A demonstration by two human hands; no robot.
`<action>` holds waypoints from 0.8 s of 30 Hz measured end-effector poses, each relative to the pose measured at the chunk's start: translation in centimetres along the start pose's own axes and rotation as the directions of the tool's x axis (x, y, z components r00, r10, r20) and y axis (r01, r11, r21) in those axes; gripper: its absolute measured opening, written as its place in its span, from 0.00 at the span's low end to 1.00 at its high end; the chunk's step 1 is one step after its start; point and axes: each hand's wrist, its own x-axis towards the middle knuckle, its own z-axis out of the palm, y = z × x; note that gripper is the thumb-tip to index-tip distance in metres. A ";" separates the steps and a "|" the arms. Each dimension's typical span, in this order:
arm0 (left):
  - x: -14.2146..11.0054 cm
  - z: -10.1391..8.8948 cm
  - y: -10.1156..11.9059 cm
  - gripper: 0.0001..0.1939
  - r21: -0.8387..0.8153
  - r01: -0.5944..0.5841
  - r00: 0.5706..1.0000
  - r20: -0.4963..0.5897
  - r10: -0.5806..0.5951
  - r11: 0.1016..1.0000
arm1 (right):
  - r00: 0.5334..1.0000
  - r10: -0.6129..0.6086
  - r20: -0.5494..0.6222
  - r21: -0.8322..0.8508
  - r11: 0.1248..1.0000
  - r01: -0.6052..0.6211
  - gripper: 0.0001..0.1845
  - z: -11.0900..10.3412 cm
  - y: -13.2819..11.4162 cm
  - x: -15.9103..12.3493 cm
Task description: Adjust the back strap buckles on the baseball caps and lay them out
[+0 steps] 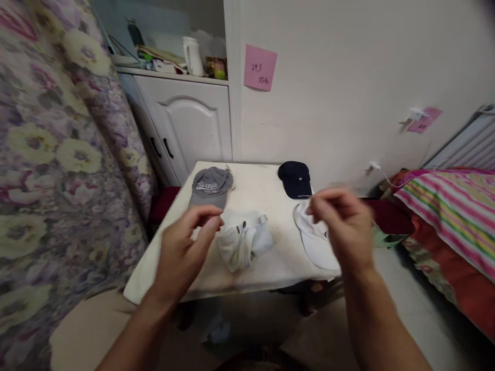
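Note:
My left hand hovers over the near left part of the table, with its fingers loosely bent, the thumb apart from them and nothing between. Just right of it lies a crumpled pale cap, its back strap side up. Behind the left hand rests a grey cap with white lettering, partly covered by the fingers. My right hand, blurred by motion, is raised with loosely curled fingers and no object visible in it. It hides part of a white cap. Farther back is a dark navy cap.
The caps lie on a cream-covered table against the wall. Floral curtains hang at left, beside a white cabinet. A bed with a striped cover stands at right. Pink notes are on the wall.

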 end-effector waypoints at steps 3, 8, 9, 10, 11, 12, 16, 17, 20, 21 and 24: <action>1.7 5.1 -4.2 0.15 0.136 0.023 0.970 0.235 -0.055 0.990 | 0.935 0.315 0.162 -0.095 0.948 -0.303 0.09 2.4 6.9 -1.4; 1.6 10.2 -8.4 0.16 0.337 0.021 0.916 0.370 -0.153 0.941 | 0.847 0.482 0.222 -0.110 0.876 -0.470 0.17 5.6 15.5 -4.0; 1.7 10.7 -8.4 0.17 0.359 0.023 0.909 0.381 -0.170 0.933 | 0.833 0.501 0.237 -0.101 0.865 -0.491 0.18 6.1 16.3 -4.2; 1.8 11.0 -8.3 0.17 0.381 0.028 0.900 0.392 -0.189 0.924 | 0.817 0.519 0.253 -0.090 0.853 -0.514 0.19 6.5 16.8 -4.4; 1.9 11.3 -8.1 0.17 0.399 0.035 0.892 0.401 -0.209 0.916 | 0.801 0.534 0.270 -0.075 0.841 -0.535 0.20 6.9 17.2 -4.4; 2.1 11.6 -8.0 0.17 0.412 0.045 0.883 0.409 -0.229 0.910 | 0.788 0.546 0.286 -0.059 0.830 -0.554 0.20 7.3 17.4 -4.4; 2.3 11.6 -8.0 0.17 0.415 0.089 0.861 0.425 -0.279 0.906 | 0.749 0.553 0.365 0.019 0.800 -0.600 0.19 8.2 17.3 -4.4; 2.3 11.3 -8.0 0.17 0.397 0.098 0.861 0.425 -0.277 0.913 | 0.744 0.546 0.387 0.040 0.796 -0.604 0.18 8.3 17.0 -4.4; 1.8 9.7 -7.8 0.18 0.290 0.113 0.871 0.432 -0.235 0.950 | 0.742 0.513 0.433 0.095 0.792 -0.603 0.14 7.9 15.6 -4.7; 1.5 9.1 -7.6 0.18 0.250 0.109 0.874 0.437 -0.213 0.962 | 0.746 0.500 0.440 0.110 0.794 -0.598 0.12 7.6 14.9 -4.8; 0.5 7.4 -7.4 0.16 0.008 0.145 0.876 0.464 -0.132 0.989 | 0.765 0.457 0.454 0.144 0.809 -0.569 0.10 6.0 12.9 -5.3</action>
